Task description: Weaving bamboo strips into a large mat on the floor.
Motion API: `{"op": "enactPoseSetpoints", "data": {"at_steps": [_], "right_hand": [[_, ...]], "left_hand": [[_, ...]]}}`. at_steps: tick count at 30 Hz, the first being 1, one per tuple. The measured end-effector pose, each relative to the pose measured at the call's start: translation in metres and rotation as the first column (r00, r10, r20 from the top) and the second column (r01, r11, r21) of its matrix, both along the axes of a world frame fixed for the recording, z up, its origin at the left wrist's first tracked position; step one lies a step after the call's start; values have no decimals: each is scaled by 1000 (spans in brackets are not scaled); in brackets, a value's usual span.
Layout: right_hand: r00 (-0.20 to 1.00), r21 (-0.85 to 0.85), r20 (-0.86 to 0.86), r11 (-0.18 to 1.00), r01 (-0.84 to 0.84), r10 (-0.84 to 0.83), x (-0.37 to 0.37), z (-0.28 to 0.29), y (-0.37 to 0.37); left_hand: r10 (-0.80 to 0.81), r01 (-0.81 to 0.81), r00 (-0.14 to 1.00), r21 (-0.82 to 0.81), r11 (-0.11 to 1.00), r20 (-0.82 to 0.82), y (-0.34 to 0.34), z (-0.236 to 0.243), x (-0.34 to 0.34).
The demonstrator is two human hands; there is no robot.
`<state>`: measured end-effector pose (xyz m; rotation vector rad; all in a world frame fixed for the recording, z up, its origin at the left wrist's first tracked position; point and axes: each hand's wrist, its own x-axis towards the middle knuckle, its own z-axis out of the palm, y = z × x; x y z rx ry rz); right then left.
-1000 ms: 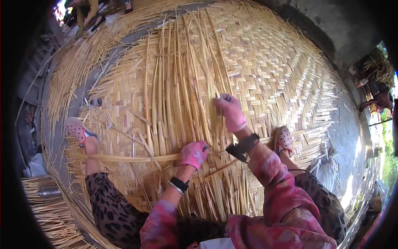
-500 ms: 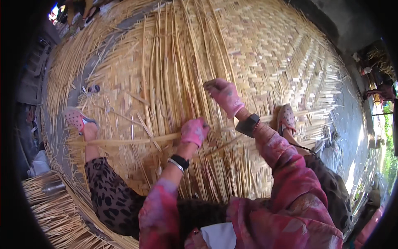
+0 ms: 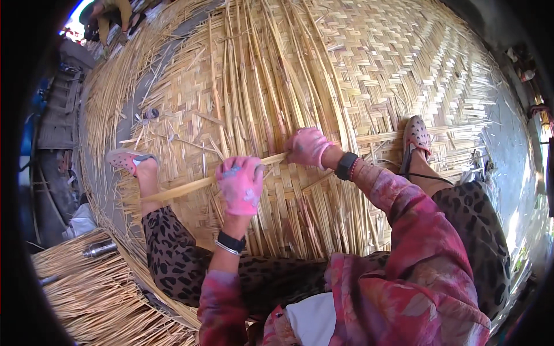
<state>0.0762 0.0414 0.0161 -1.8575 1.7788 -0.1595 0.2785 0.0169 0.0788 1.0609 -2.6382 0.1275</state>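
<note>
A half-woven mat [image 3: 386,63] of flat reed strips spreads under me, with long loose strips [image 3: 254,86] running away from me up its middle. Crossing them sideways is one flat reed strip [image 3: 184,189], which reaches from near my left foot toward my right foot. My left hand [image 3: 240,184], in a pink glove, is closed round this strip left of centre. A little farther off and to the right, my right hand [image 3: 310,147], gloved alike, grips the same strip with fingers closed. The strip shows between the two hands.
My shoes [image 3: 130,160] rest on the mat at either side. A small dark roll [image 3: 151,113] lies at its left part. Bundled reeds [image 3: 104,294] with a metal bottle [image 3: 99,249] on them are at lower left. Another person [image 3: 112,17] crouches at the far left.
My right hand has come down and nearer, onto the crosswise strip. My left hand has shifted left along it. The view has turned slightly, showing more of the other person.
</note>
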Motion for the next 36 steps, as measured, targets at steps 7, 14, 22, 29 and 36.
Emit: {"op": "enactPoseSetpoints", "data": {"at_steps": [7, 14, 22, 29, 36], "right_hand": [[846, -255, 247, 810, 528, -473, 10, -22, 11], [-344, 640, 732, 419, 644, -588, -6, -34, 23], [472, 154, 573, 654, 741, -670, -19, -26, 24], [471, 121, 600, 655, 745, -647, -6, -32, 13], [419, 286, 572, 650, 704, -705, -2, -21, 0]], "left_hand": [[228, -101, 969, 691, 716, -95, -21, -52, -5], [209, -107, 975, 655, 748, -80, -74, -90, -74], [489, -46, 872, 997, 65, 8, -103, -83, -108], [549, 313, 748, 927, 206, -374, -99, -95, -81], [567, -48, 824, 998, 46, 14, -88, -65, -74]]}}
